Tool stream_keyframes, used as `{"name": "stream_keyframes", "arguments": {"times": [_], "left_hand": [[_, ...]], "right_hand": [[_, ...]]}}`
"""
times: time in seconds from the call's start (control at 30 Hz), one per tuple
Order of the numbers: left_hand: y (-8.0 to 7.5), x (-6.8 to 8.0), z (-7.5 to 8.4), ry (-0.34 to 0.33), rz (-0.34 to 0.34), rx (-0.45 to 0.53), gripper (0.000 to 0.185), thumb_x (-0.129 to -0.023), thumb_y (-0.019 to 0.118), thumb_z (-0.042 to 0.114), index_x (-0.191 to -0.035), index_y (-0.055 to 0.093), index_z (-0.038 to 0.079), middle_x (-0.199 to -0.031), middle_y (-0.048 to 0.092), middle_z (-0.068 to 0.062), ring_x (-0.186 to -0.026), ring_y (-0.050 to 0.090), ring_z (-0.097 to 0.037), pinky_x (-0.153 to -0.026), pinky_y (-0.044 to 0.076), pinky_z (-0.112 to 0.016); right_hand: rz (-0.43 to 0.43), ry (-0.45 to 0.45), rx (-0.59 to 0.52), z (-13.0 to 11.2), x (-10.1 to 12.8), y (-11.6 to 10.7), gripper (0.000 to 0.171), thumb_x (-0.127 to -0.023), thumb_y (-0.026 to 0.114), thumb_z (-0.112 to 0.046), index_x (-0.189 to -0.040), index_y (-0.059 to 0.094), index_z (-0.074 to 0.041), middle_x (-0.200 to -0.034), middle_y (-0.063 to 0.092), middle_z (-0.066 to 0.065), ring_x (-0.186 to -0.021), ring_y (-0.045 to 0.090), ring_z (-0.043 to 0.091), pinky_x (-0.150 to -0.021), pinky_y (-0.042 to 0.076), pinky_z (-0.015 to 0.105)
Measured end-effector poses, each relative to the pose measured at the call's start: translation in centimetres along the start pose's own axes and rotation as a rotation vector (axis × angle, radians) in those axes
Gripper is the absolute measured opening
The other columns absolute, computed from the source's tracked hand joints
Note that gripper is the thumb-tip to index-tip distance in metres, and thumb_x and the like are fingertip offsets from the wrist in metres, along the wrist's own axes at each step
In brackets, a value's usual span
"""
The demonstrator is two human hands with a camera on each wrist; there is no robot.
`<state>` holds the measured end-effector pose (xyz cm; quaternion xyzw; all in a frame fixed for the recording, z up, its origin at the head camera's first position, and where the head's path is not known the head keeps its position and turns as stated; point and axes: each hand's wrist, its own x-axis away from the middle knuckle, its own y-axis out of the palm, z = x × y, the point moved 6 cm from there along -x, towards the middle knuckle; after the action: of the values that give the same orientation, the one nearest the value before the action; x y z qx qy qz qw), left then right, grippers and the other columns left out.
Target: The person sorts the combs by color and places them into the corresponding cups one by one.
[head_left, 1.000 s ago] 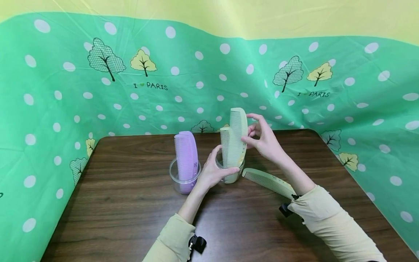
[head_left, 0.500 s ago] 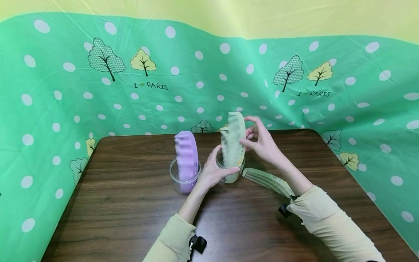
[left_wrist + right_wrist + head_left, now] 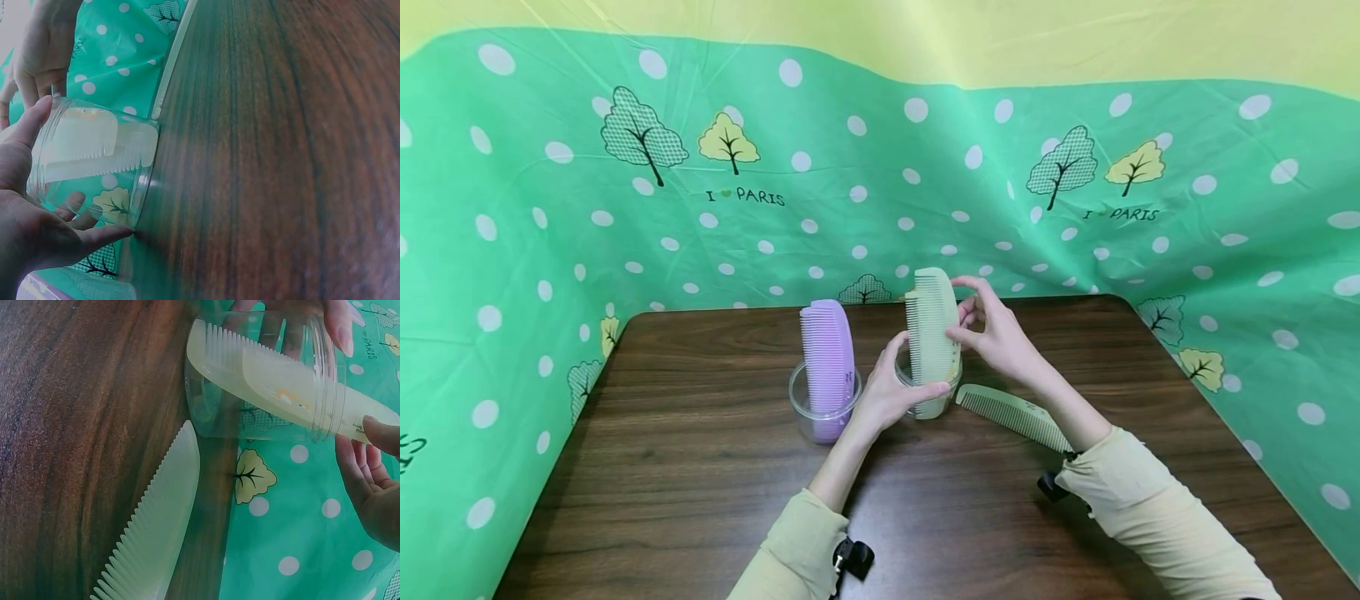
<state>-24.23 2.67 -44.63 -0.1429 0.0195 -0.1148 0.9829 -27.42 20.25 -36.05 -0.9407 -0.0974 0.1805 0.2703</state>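
In the head view my left hand grips a clear jar low on the table, its thumb and fingers spread round the side. My right hand pinches a pale green comb by its curved back between thumb and fingers. That comb stands upright, its lower part inside the jar. Another pale green comb is in the same jar, mostly behind the held one; its end sits at the jar's bottom. A third green comb lies flat on the table under my right forearm, one end hidden by the sleeve.
Left of my left hand stands a second clear jar with upright purple combs, overlapping so that their number is unclear. The dark wooden table ends at a green dotted cloth behind and at both sides.
My right hand has lowered the pale green comb deeper into the jar and slightly left, so it now covers more of the other one. My left hand stays on the jar.
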Motion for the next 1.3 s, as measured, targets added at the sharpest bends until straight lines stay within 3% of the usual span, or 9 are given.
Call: {"name": "stream_keyframes", "arguments": {"times": [0.17, 0.3, 0.83, 1.3], "left_hand": [[0.0, 0.0, 0.0, 0.001, 0.003, -0.008, 0.094, -0.074, 0.091, 0.044, -0.152, 0.038, 0.039, -0.157, 0.045, -0.003, -0.145, 0.044, -0.03, -0.117, 0.037, -0.056], [-0.1, 0.0, 0.1, 0.001, 0.004, -0.011, 0.095, -0.074, 0.091, 0.044, -0.152, 0.038, 0.039, -0.157, 0.045, -0.003, -0.143, 0.045, -0.028, -0.117, 0.037, -0.055], [0.0, -0.1, 0.0, 0.0, 0.007, -0.01, 0.097, -0.073, 0.092, 0.044, -0.153, 0.038, 0.038, -0.157, 0.046, -0.002, -0.144, 0.045, -0.03, -0.118, 0.037, -0.056], [-0.1, 0.1, 0.1, -0.006, 0.007, -0.002, 0.098, -0.073, 0.092, 0.045, -0.154, 0.037, 0.038, -0.159, 0.045, -0.003, -0.146, 0.043, -0.031, -0.118, 0.036, -0.057]], "right_hand": [[-0.009, 0.004, 0.07, 0.2, 0.1, 0.2, 0.071, -0.091, 0.075, -0.002, -0.151, 0.039, -0.017, -0.1, 0.061, 0.017, -0.084, 0.061, 0.026, -0.073, 0.053, 0.024], [-0.022, 0.011, 0.098, 0.4, 0.2, 0.4, 0.072, -0.092, 0.076, -0.004, -0.151, 0.038, -0.017, -0.101, 0.062, 0.016, -0.085, 0.062, 0.025, -0.076, 0.052, 0.025], [-0.034, 0.029, 0.199, 1.4, 0.5, 0.8, 0.067, -0.09, 0.078, -0.004, -0.146, 0.043, -0.017, -0.092, 0.065, 0.011, -0.081, 0.064, 0.021, -0.075, 0.053, 0.027], [-0.049, 0.047, 0.239, 1.5, 1.0, 0.3, 0.062, -0.094, 0.075, -0.012, -0.147, 0.043, -0.021, -0.096, 0.066, 0.009, -0.085, 0.064, 0.02, -0.075, 0.051, 0.028]]}}
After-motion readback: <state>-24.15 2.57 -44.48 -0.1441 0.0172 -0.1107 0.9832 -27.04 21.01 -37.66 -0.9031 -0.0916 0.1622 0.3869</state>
